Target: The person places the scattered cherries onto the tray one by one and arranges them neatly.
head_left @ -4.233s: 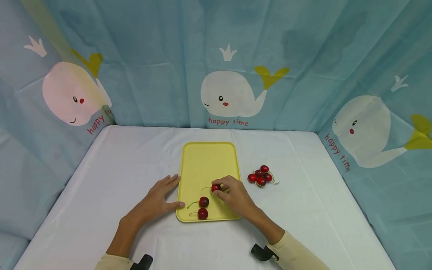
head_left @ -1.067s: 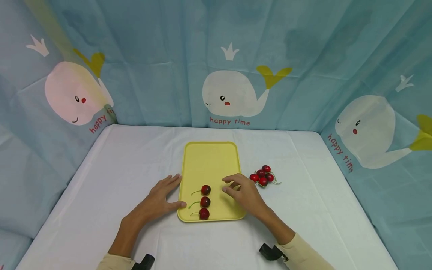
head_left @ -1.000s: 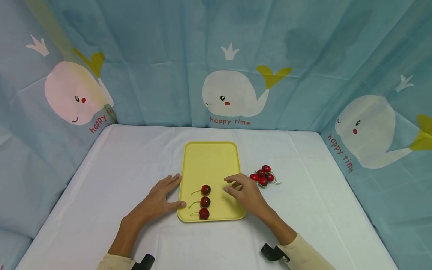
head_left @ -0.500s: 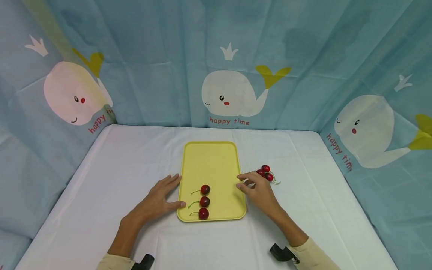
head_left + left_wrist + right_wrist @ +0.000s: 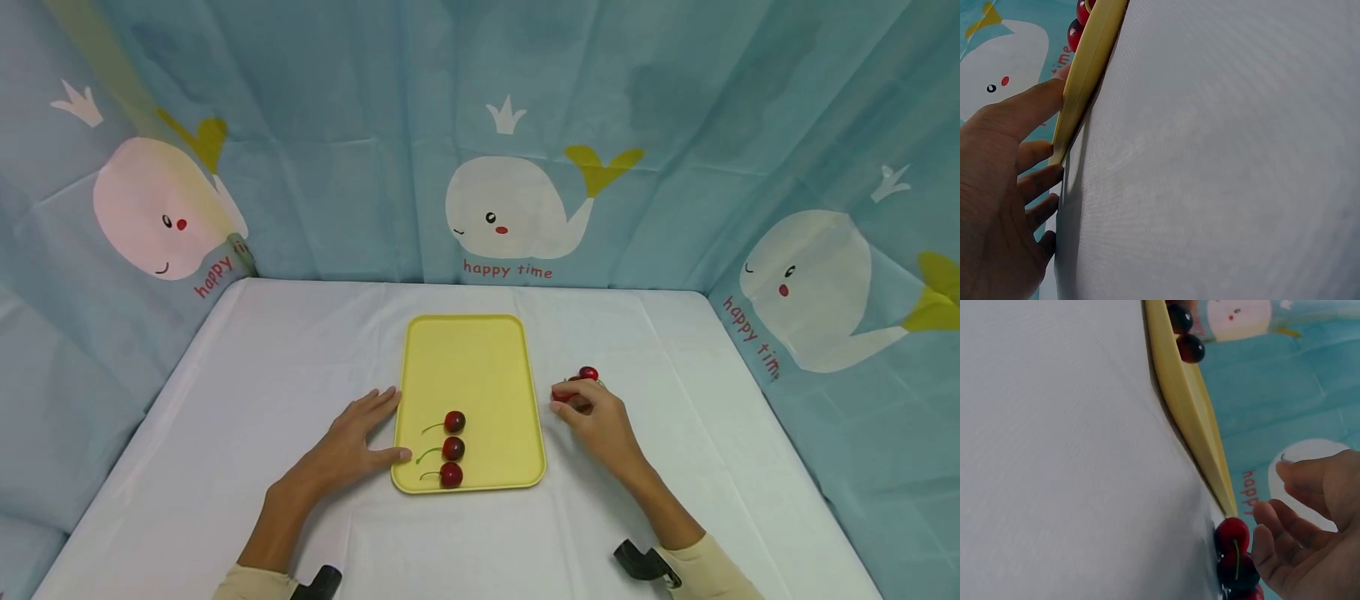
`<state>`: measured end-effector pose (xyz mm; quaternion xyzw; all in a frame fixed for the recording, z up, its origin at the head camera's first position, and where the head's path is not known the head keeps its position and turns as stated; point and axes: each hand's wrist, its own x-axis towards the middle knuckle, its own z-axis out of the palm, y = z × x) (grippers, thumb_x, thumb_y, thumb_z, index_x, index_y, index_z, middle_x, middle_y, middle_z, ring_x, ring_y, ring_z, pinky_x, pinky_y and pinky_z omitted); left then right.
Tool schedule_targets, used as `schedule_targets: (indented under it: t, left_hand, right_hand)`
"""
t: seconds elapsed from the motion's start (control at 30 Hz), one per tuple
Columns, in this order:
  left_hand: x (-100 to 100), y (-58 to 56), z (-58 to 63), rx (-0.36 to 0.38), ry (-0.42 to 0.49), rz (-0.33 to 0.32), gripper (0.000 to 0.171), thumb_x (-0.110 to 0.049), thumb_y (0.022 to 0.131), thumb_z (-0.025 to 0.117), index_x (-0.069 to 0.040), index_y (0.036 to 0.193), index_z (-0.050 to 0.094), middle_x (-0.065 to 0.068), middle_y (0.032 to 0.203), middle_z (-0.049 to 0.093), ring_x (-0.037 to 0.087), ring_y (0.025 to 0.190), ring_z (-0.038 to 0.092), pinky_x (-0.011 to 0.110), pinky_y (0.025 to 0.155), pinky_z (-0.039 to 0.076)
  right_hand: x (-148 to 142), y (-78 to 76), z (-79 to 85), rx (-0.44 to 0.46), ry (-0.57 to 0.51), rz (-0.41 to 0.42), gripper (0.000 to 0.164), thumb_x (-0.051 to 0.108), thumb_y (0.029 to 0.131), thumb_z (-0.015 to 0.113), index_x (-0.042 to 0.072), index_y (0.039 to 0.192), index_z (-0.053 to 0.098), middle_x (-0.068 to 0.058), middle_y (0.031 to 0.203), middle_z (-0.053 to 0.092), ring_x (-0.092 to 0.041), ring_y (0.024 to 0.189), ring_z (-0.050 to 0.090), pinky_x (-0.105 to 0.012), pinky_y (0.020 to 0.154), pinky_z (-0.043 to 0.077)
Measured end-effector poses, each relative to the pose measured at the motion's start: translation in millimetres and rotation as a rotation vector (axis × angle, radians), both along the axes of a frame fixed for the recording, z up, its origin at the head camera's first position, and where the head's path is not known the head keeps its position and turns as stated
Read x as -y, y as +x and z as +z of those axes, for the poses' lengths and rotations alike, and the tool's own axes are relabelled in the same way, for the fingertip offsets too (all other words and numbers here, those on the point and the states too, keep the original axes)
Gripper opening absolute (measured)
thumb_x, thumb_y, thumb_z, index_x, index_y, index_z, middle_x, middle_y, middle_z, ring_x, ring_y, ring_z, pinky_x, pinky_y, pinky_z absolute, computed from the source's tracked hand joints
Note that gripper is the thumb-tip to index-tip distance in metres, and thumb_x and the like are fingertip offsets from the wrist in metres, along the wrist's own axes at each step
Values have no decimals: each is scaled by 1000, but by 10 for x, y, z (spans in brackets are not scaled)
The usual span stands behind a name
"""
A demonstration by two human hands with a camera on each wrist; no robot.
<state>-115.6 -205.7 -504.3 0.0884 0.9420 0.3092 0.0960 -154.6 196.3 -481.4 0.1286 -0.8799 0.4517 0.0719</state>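
Observation:
Three dark red cherries (image 5: 454,422) with stems lie in a column on the lower part of a yellow tray (image 5: 468,358). My left hand (image 5: 356,442) rests against the tray's left side, thumb over the rim and fingers spread along the outer edge; the left wrist view shows the thumb on the rim (image 5: 1088,69). To the right of the tray, my right hand (image 5: 600,425) hovers at a pile of cherries (image 5: 588,373) and hides most of it. In the right wrist view, its thumb and fingers are apart, just above the pile's cherries (image 5: 1232,534), with nothing between them.
A white cloth (image 5: 300,333) covers the table. Blue curtains (image 5: 337,208) printed with whales stand behind it and along both sides. A black wrist camera mount (image 5: 647,562) sits at the right sleeve, and another mount (image 5: 318,582) at the left.
The right hand set a third cherry on the tray, let go of it and moved right, off the tray to the cherry pile. The left hand has stayed at the tray's edge.

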Motion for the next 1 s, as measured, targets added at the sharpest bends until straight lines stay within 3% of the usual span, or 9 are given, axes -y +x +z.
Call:
schedule_targets:
  t: [0.2, 0.6, 1.0]
  left_hand:
    - [5, 3, -4, 0, -4, 4, 97, -62, 88, 77, -21, 167, 37, 4, 174, 32, 40, 162, 20, 76, 122, 24]
    - [4, 4, -13, -3, -5, 3, 97, -63, 88, 76, -21, 167, 38, 4, 174, 32, 39, 162, 21, 76, 122, 24]
    - [-1, 10, -12, -5, 2, 6, 97, -63, 88, 76, -21, 166, 38, 4, 174, 32, 40, 162, 21, 76, 122, 23]
  right_hand:
    - [-97, -5, -15, -40, 9, -24, 26, 8, 90, 85, 7, 115, 79, -6, 111, 74, -17, 85, 69, -17, 76, 57]
    - [-249, -2, -23, -5, 42, -109, 28, 10, 90, 86, 8, 117, 80, -6, 107, 74, -19, 90, 68, -13, 74, 52]
    - [-313, -21, -41, 23, 82, -132, 28, 5, 91, 83, 3, 119, 78, -13, 111, 73, -24, 93, 67, -14, 72, 52]
